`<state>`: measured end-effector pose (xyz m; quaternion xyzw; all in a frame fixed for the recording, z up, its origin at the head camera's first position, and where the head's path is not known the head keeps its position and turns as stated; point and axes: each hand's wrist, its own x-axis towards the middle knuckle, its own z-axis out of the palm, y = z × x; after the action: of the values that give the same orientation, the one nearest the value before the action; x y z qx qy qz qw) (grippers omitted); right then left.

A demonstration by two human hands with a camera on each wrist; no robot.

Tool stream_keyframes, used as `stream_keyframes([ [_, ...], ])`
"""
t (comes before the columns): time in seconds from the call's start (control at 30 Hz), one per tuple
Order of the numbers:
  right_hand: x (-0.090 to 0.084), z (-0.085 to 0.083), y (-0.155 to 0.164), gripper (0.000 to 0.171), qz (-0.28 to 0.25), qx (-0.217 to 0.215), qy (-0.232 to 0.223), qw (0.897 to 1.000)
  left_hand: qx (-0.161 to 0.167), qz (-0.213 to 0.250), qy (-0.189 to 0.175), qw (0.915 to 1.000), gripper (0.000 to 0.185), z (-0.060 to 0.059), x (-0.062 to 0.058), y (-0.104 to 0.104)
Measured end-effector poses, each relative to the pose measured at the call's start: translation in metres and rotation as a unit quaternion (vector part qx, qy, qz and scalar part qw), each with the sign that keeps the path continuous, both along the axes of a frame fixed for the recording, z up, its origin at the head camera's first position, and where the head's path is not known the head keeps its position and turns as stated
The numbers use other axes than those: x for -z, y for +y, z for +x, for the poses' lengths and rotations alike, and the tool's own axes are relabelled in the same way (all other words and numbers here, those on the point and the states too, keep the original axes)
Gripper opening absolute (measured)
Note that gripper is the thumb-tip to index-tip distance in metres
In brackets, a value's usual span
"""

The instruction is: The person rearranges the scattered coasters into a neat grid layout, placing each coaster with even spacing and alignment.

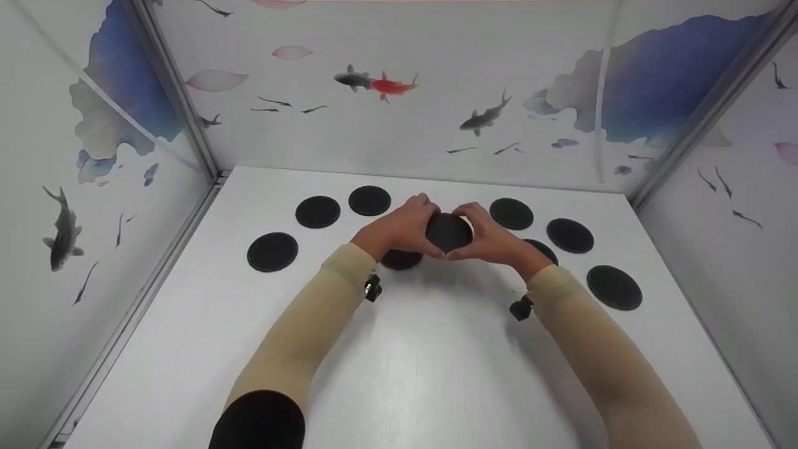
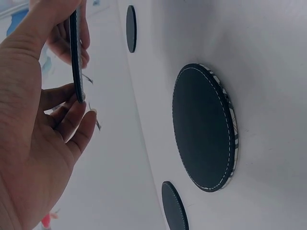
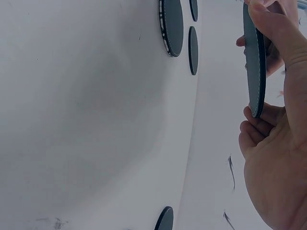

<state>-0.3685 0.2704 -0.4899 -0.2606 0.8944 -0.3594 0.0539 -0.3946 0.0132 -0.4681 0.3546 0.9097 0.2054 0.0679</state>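
Black and round, one disc is up off the white counter. Both hands hold it by its edge. The left hand has its thumb and fingers curled round the left side of the disc. The right hand does the same on the right side. The disc sits between them, over the middle of the far part of the counter, flat side up.

It looks like the work is only partly done. One disc is picked up and the others lie flat. Three discs lie in a curve on the left, and three lie in a curve on the right. One more peeks out under the left hand, and one peeks out behind the right wrist. So about eight discs are left on the counter.

Some things are hard to see. The hands cover most of the rim of the held disc in the head view, so its edge does not show there. The wrist views show it from the side as a thin dark strip. The two discs under the hands are half hidden. In the left wrist view, one big disc on the counter shows a pale patterned layer at its rim, but I cannot tell if it is one thick disc or two stacked. The underside of the held disc does not show.
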Motion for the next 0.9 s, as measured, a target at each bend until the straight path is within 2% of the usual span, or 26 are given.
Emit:
stream_keyframes([
  [0.27, -0.003, 0.002, 0.007, 0.092, -0.005, 0.011, -0.011, 1.000, 0.000, 0.007, -0.003, 1.0000, 0.097, 0.003, -0.003, 0.006],
  [0.47, -0.003, 0.002, 0.011, 0.090, -0.009, 0.011, -0.010, 1.000, 0.002, -0.006, 0.004, 1.0000, 0.101, 0.001, -0.004, 0.010],
  [0.67, 0.003, 0.000, 0.013, 0.090, -0.008, 0.014, -0.009, 1.000, -0.002, -0.008, 0.001, 1.0000, 0.102, 0.000, 0.002, 0.012],
  [0.9, 0.011, 0.001, 0.013, 0.092, 0.012, 0.022, -0.002, 1.000, -0.004, 0.003, -0.008, 1.0000, 0.096, -0.001, 0.016, 0.013],
])
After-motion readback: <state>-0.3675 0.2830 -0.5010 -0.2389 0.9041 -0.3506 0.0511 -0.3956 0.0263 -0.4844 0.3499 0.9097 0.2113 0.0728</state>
